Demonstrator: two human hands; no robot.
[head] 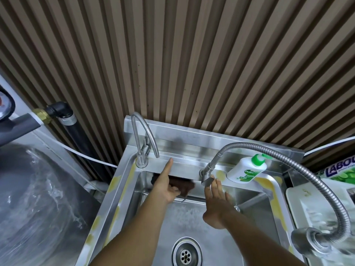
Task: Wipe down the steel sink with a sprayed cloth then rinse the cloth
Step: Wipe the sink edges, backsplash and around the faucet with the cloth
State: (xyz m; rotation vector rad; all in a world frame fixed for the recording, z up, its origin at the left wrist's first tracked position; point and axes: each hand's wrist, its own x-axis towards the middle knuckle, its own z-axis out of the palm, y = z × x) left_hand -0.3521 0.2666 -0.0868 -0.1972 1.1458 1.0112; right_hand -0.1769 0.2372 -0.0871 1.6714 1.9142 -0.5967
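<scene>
The steel sink [194, 225] fills the lower middle, its drain [186, 253] near the bottom edge. My left hand [165, 186] holds a dark brown cloth [182, 186] against the sink's back inner wall, with the index finger stretched up onto the rear ledge. My right hand [216, 202] reaches with straight fingers to the lever [207, 181] of the flexible-hose tap [209, 167] and touches it. A curved steel faucet [143, 139] stands at the sink's back left corner.
A white and green soap pump bottle [246, 167] stands on the back right ledge. The flexible metal hose [299, 169] arcs right to a spray head [315, 240]. A large steel vessel with water [36, 204] lies left, and a white tray [322, 212] sits right.
</scene>
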